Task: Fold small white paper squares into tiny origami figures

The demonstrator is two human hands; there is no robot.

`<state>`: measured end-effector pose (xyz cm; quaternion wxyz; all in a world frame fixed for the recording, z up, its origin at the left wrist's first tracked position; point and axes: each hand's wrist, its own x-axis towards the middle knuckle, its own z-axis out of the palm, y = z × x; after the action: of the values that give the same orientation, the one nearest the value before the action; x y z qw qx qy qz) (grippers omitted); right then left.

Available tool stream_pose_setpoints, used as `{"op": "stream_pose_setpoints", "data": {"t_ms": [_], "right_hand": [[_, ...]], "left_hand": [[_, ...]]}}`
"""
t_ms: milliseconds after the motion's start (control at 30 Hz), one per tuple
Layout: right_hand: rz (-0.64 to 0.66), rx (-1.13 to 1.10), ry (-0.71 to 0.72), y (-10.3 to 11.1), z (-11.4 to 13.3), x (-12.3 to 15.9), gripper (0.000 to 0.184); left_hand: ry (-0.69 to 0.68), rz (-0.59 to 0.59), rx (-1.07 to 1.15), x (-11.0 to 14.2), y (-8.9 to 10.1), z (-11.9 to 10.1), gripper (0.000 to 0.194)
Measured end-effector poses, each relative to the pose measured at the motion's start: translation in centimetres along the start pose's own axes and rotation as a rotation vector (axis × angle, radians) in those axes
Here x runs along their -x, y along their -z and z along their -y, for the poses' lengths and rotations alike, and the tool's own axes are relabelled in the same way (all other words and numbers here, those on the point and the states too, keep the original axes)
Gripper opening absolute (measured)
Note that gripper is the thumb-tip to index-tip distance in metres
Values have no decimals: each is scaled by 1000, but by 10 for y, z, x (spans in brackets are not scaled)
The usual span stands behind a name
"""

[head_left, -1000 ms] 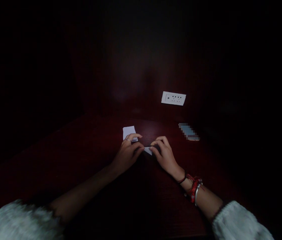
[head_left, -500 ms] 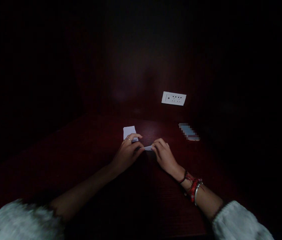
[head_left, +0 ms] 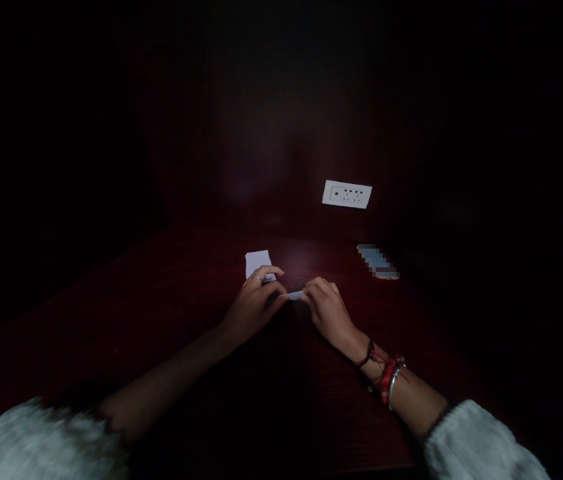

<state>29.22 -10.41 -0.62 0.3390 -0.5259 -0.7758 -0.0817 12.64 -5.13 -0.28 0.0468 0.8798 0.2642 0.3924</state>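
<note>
A narrow piece of white paper (head_left: 296,295) is stretched between my two hands, just above the dark red table. My left hand (head_left: 252,307) pinches its left end between thumb and a finger, while another finger with a ring reaches out above. At the other end my right hand (head_left: 328,310) grips the paper with curled fingertips. Behind my left hand lies a small stack of white paper sheets (head_left: 258,263), its near edge partly hidden by my fingers.
The dark red table (head_left: 186,280) meets a dark panel at the back. A white power socket (head_left: 346,194) is set in that panel. A phone (head_left: 378,261), pixelated, lies at the back right. The surroundings are very dark.
The paper between my hands has tilted slightly, and a little more of its lower side shows as a curve. Both hands stay almost in the same place.
</note>
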Motion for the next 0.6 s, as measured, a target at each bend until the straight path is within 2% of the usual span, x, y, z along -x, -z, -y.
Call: {"op": "stream_pose_setpoints", "data": {"t_ms": [600], "right_hand": [[-32, -43, -12, 1, 0, -1, 10]], "left_hand": [[-38, 42, -29, 2, -1, 2, 8]]}}
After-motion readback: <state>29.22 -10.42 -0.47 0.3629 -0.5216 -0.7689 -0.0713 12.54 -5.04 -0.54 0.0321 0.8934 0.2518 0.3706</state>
